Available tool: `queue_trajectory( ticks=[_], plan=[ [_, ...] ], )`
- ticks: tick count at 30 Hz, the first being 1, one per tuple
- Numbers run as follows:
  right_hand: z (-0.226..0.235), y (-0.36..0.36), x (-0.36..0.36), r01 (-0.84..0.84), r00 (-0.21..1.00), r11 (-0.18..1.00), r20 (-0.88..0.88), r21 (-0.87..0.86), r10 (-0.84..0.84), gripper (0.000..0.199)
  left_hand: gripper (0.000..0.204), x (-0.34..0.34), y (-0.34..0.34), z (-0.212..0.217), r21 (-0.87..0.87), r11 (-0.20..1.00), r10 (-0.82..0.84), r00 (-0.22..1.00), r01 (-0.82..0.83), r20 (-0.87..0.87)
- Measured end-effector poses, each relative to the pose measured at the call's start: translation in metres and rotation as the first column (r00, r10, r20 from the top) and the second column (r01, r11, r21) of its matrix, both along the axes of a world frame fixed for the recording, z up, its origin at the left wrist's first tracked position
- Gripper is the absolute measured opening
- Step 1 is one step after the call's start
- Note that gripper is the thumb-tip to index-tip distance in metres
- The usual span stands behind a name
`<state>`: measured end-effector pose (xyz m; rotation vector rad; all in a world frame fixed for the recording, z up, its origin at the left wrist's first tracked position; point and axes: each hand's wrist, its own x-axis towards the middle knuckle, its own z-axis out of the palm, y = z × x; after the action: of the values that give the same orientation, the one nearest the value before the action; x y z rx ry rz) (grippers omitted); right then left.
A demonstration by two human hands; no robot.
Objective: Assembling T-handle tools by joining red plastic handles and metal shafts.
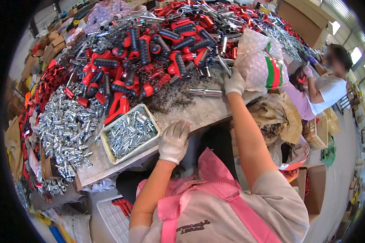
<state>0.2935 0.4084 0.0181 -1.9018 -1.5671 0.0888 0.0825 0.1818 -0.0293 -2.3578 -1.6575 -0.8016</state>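
Note:
My left hand [174, 141], in a pale glove, lies on the front edge of the table with its fingers stretched out, holding nothing. Just left of it stands a cream plastic tub [153, 114] full of small silver pins [129, 135]. My right hand [234, 82], also gloved, is farther out beside a patterned cushion [255, 62]. Its fingers are closed at the lower end of a slim metal rod [224, 64]; the grip is partly hidden. Shiny metal tubes [205, 92] lie on the tabletop left of that hand.
Red-and-black handles [144, 50] are heaped across the table [200, 111], with dark springs [166, 91] around them. Silver fittings [67, 125] pile up at left. Another person [322, 85] works at the right. A brown paper sack [278, 111] and cartons [315, 188] stand below the table's right end.

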Motion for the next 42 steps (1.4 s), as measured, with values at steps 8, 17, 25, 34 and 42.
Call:
queue_trajectory(
  ticks=[8, 17, 25, 34, 42],
  plan=[
    [-0.005, -0.112, -0.019, -0.245, 0.851, 0.860, -0.326, 0.447, 0.412, 0.029, 0.052, 0.029, 0.008, 0.009, -0.148, 0.939, 0.048, 0.309, 0.311, 0.950],
    [0.012, -0.214, -0.046, -0.862, 0.369, 0.458, -0.352, 0.216, 0.860, 0.035, 0.021, -0.017, -0.003, 0.016, 0.210, 0.871, 0.296, -0.817, 0.444, 0.495],
    [0.036, -0.231, 0.004, -0.785, 0.586, 0.601, -0.132, 0.151, 0.799, 0.036, 0.015, 0.006, -0.012, 0.058, 0.180, 0.972, 0.060, -0.899, 0.152, 0.435],
    [0.037, -0.247, -0.016, -0.889, 0.380, 0.337, 0.087, 0.312, 0.921, 0.034, 0.011, 0.040, -0.031, 0.045, -0.008, 0.939, 0.307, -0.830, 0.343, 0.466],
    [0.028, -0.245, -0.037, -0.831, 0.333, 0.167, 0.235, 0.530, 0.913, 0.038, 0.018, 0.043, -0.034, 0.077, 0.015, 0.964, 0.211, -0.792, 0.267, 0.573]
  ],
)
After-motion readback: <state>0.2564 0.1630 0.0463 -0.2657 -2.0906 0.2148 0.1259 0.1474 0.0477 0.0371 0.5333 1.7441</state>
